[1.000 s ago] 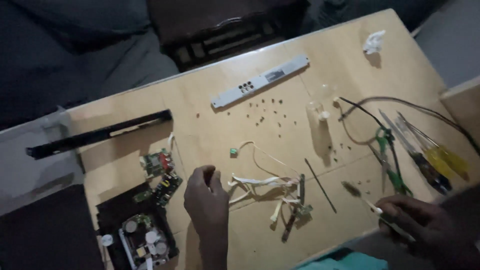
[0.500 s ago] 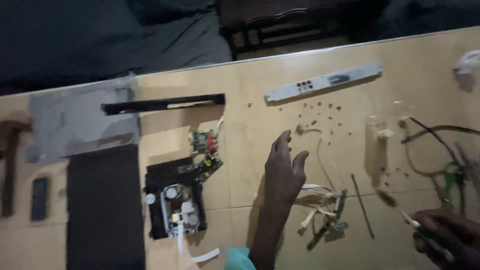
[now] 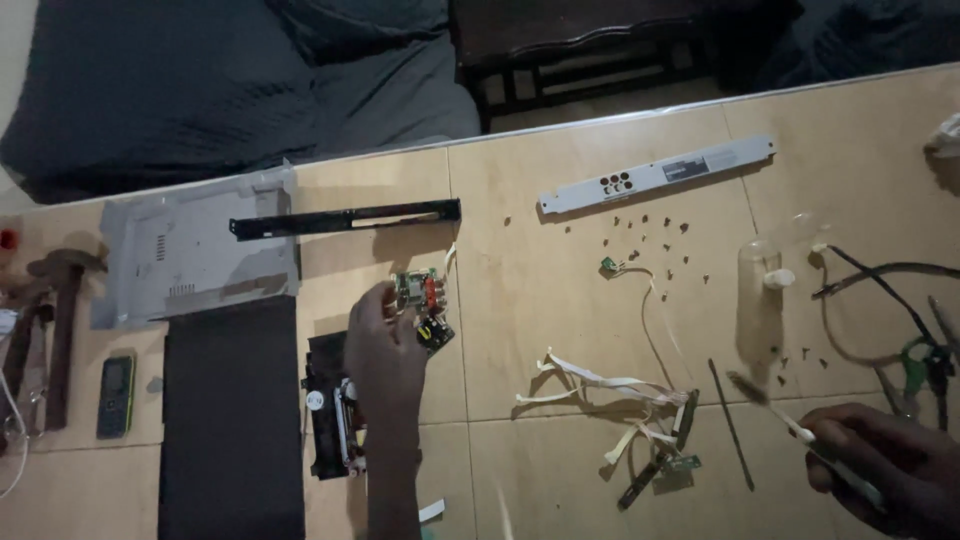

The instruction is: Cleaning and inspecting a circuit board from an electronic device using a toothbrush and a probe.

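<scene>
**Left hand on small circuit board, right hand holding brush**

My left hand [image 3: 385, 350] sits lower centre-left of frame, fingertips pinched together on the left edge of a small green circuit board [image 3: 422, 300] with red and yellow parts. Board lies just above and right of the hand, on the wooden table [image 3: 530, 260]. Directly below the hand: a black open device chassis [image 3: 332, 415], partly covered by my wrist.

My right hand [image 3: 885, 460] is at the lower right corner, fingers curled tight around the white handle of a small brush [image 3: 775, 405]; bristle end points up-left, over the table.

Between the hands: a tangle of white ribbon cables [image 3: 600, 385] with small boards at the ends, and a thin dark rod [image 3: 730, 425] lying just right of them. Above these, scattered small screws [image 3: 645, 235] and a long grey panel strip [image 3: 655, 175] with holes, angled toward upper right. A clear plastic bottle [image 3: 765, 275] lies right of the screws. Black cables and green-handled pliers [image 3: 915, 365] at the far right edge.

Left of the board: a long black bar [image 3: 345, 218], a grey metal cover plate [image 3: 200, 245], a dark flat slab [image 3: 230, 420] under it. Far left: a mobile phone [image 3: 115, 395] and a hammer [image 3: 60, 320].
</scene>
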